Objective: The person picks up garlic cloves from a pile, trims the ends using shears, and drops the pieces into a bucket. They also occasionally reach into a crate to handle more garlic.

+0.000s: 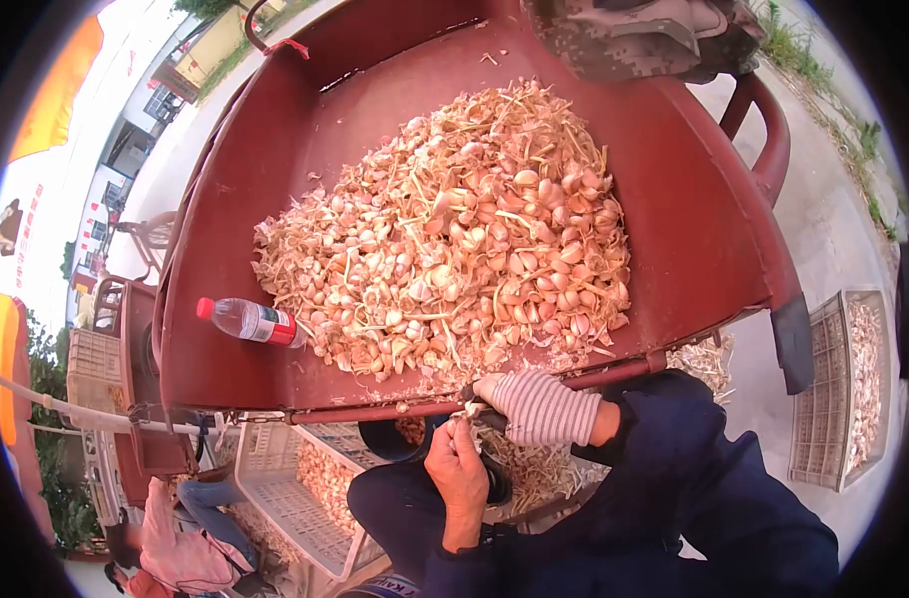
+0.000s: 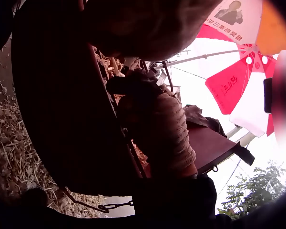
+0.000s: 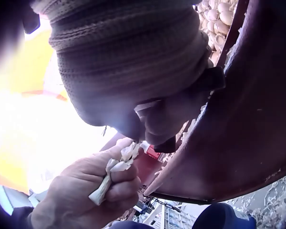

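Your bare left hand (image 1: 459, 476) pinching a pale garlic stem (image 3: 104, 187), your striped-gloved right hand (image 1: 542, 406) gripping a dark tool (image 2: 117, 86), pinkish-white garlic heap (image 1: 464, 244) at 12 o'clock

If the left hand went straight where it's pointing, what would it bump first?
The left hand would probably meet the cart's red rim first; the gloved right hand is close too, and depth is unclear.

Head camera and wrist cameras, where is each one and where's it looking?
Head: on the head, looking down at garlic; left hand and gloved right hand show.
Left wrist: on it, looks past left hand to gloved right hand and umbrella.
Right wrist: on it, looks past gloved right hand to left hand.
Both wrist views share both hands.
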Demonstrator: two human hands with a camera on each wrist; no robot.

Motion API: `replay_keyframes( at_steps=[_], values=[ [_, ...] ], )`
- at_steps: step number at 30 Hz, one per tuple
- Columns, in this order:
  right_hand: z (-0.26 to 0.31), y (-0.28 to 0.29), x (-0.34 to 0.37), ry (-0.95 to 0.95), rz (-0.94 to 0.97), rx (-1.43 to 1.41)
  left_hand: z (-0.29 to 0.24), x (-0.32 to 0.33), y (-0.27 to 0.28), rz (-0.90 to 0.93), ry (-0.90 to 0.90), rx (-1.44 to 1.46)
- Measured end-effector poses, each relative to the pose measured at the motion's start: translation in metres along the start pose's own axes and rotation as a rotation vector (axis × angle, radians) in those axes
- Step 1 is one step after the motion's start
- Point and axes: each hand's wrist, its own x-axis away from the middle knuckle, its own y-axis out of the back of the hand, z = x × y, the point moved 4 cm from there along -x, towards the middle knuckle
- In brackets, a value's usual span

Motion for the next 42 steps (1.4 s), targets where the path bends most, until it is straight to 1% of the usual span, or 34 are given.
replay_keyframes(
  at_steps=[1,2,4,5,6,8,9,10,12,13,14,16,17,18,19,20,21,22,24,25,26,28,30,32,33,34,35,36,38,39,41,42],
  values=[
    [-0.007,0.001,-0.002,-0.037,-0.005,0.111,-0.004,0.002,0.003,0.012,-0.015,-0.024],
    [-0.01,0.006,-0.004,-0.031,-0.018,0.128,-0.011,0.004,0.006,0.01,-0.034,-0.013],
    [-0.015,0.021,-0.003,-0.086,-0.244,-0.058,-0.022,0.013,0.016,0.018,-0.005,0.016],
    [-0.014,0.024,-0.004,-0.136,-0.217,-0.328,-0.019,0.013,0.02,0.101,0.095,-0.056],
    [-0.007,0.029,-0.003,-0.132,-0.215,-0.326,-0.01,0.014,0.021,0.096,0.094,-0.055],
    [0.001,0.026,-0.002,-0.218,-0.108,-1.084,0.009,0.015,0.008,0.36,-0.096,-0.361],
    [0.001,0.025,-0.003,-0.205,-0.082,-1.115,0.006,0.017,0.002,0.474,-0.15,-0.609],
    [0.002,0.025,-0.001,-0.208,-0.078,-1.118,0.01,0.014,-0.001,0.474,-0.144,-0.61],
    [0.004,0.025,0.001,-0.222,0.047,-1.108,0.005,0.012,0.0,0.173,-0.542,-0.614],
    [0.002,0.02,0.002,-0.198,0.053,-1.096,0.006,0.007,0.001,0.237,-0.214,-0.248],
    [0.0,0.015,0.0,-0.119,0.012,-1.089,0.004,0.0,-0.002,0.269,0.125,0.117],
    [0.003,0.007,-0.001,-0.018,0.043,-1.161,-0.017,-0.013,-0.009,0.367,0.414,0.766],
    [0.004,-0.001,-0.003,0.046,0.044,-1.178,-0.032,-0.019,-0.015,0.327,0.473,0.835],
    [0.005,-0.003,-0.003,0.043,0.054,-1.191,-0.041,-0.023,-0.02,0.293,0.518,0.905],
    [0.005,-0.006,-0.003,-0.019,0.071,-1.149,-0.039,-0.024,-0.019,0.288,0.526,0.896],
    [0.002,-0.006,-0.003,-0.08,0.083,-1.101,-0.038,-0.026,-0.021,0.344,0.497,0.927],
    [-0.001,-0.006,-0.004,-0.016,0.08,-0.973,-0.037,-0.028,-0.023,0.402,0.468,0.96],
    [-0.004,-0.007,-0.004,-0.019,0.074,-0.976,-0.033,-0.028,-0.023,0.407,0.472,0.957],
    [-0.002,-0.004,-0.004,0.12,-0.098,-0.483,-0.028,-0.03,-0.017,0.32,0.41,0.933],
    [-0.002,-0.005,-0.004,0.061,-0.08,-0.483,-0.032,-0.03,-0.016,0.217,0.462,0.883],
    [-0.001,-0.003,-0.003,0.061,-0.078,-0.488,-0.027,-0.031,-0.019,0.214,0.465,0.88],
    [0.001,0.001,0.0,0.039,-0.104,-0.136,-0.022,-0.038,-0.014,0.029,0.184,0.674],
    [0.001,-0.001,0.0,0.025,-0.078,-0.14,-0.015,-0.034,-0.011,0.021,0.21,0.65],
    [-0.002,-0.009,-0.002,0.083,-0.089,-0.099,-0.011,-0.033,-0.009,-0.005,0.061,0.389],
    [0.002,-0.004,0.0,0.139,-0.161,-0.105,-0.011,-0.033,-0.009,0.0,0.065,0.39],
    [0.004,-0.001,0.0,0.134,-0.161,-0.103,-0.014,-0.034,-0.008,-0.012,0.02,0.314],
    [0.002,-0.001,-0.001,0.057,-0.078,-0.084,-0.016,-0.033,-0.007,-0.025,-0.024,0.237],
    [0.0,-0.003,-0.001,-0.018,0.004,-0.064,-0.016,-0.033,-0.007,-0.024,-0.023,0.237],
    [0.0,-0.002,-0.001,-0.006,-0.022,-0.08,-0.016,-0.033,-0.006,-0.04,-0.049,0.144],
    [0.001,-0.002,-0.001,0.012,-0.032,-0.068,-0.017,-0.034,-0.007,-0.039,-0.049,0.143],
    [0.001,-0.002,0.0,0.026,-0.041,-0.06,-0.027,-0.032,-0.009,-0.065,-0.227,0.017],
    [0.001,-0.002,0.0,0.021,-0.022,-0.054,-0.026,-0.032,-0.009,-0.064,-0.225,0.016]
  ],
)
